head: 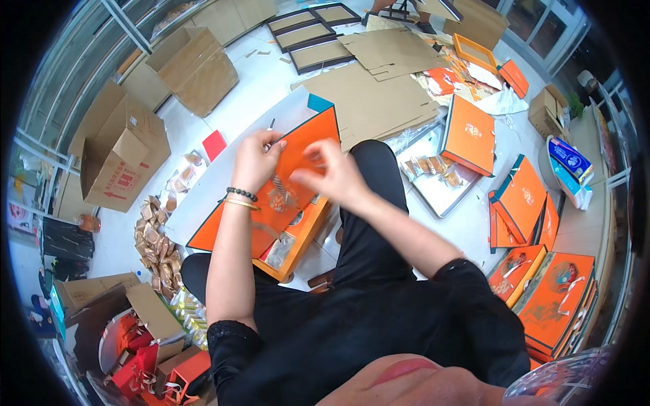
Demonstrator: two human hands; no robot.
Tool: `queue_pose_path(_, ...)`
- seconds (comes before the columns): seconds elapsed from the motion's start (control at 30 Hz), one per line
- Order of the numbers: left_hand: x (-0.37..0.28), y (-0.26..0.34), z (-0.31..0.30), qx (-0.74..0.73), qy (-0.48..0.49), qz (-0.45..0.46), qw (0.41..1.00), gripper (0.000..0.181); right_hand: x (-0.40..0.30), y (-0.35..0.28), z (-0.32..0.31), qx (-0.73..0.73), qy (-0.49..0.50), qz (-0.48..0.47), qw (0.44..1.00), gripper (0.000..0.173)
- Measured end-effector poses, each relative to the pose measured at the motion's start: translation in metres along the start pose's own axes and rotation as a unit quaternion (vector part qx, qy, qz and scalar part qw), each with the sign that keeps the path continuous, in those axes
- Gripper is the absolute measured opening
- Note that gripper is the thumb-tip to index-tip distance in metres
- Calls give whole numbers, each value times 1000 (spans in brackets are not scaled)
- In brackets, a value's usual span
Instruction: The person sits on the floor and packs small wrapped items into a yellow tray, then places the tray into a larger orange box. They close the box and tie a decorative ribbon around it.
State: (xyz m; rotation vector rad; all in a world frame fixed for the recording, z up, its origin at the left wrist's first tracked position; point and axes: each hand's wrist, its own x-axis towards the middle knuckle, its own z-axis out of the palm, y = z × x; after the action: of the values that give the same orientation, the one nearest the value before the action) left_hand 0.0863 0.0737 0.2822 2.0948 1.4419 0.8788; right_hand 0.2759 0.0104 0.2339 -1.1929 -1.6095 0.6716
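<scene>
A large orange gift bag (pixel 310 132) with a white inside and a teal side leans over my lap. My left hand (pixel 259 157), with a beaded bracelet and a gold bangle at the wrist, pinches its upper edge. A striped ribbon (pixel 277 182) hangs down the bag's orange face below those fingers. My right hand (pixel 332 175) is blurred in front of the face, thumb and fingers apart, with nothing visible between them. Partly hidden under the bag, an orange box (pixel 304 238) with packed items inside rests by my legs.
Several wrapped pastries (pixel 157 243) lie on the floor at left, near open cardboard cartons (pixel 122 152). Flat cardboard sheets (pixel 376 101) lie ahead. At right are a metal tray (pixel 447 198) with packets, an orange gift box (pixel 469 134) and stacked orange boxes (pixel 553 299).
</scene>
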Motion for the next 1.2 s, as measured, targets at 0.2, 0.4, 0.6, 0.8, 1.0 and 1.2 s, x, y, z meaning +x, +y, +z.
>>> queue_pose_path(0.2, 8, -20, -9, 0, -60, 3, 998, 27, -20, 13, 85, 342, -156, 166, 912, 20)
queue_pose_path(0.4, 19, -36, -10, -63, -78, -42, 994, 30, -55, 23, -15, 285, -234, 252, 895, 27)
queue_pose_path(0.6, 21, -32, -17, -59, -108, -46, 991, 33, -58, 32, -105, 299, -50, 229, 925, 28)
queue_pose_path(0.8, 28, -31, -20, -72, -131, -30, 988, 34, -14, 77, -109, 661, -9, 89, 745, 22)
queue_pose_path(1.0, 25, -46, -16, -59, -113, -34, 991, 32, 24, 30, -76, 738, -17, 2, 675, 33)
queue_pose_path(1.2, -3, -47, -19, -119, -157, -86, 977, 23, -18, 38, 1, 506, -125, 294, 801, 46)
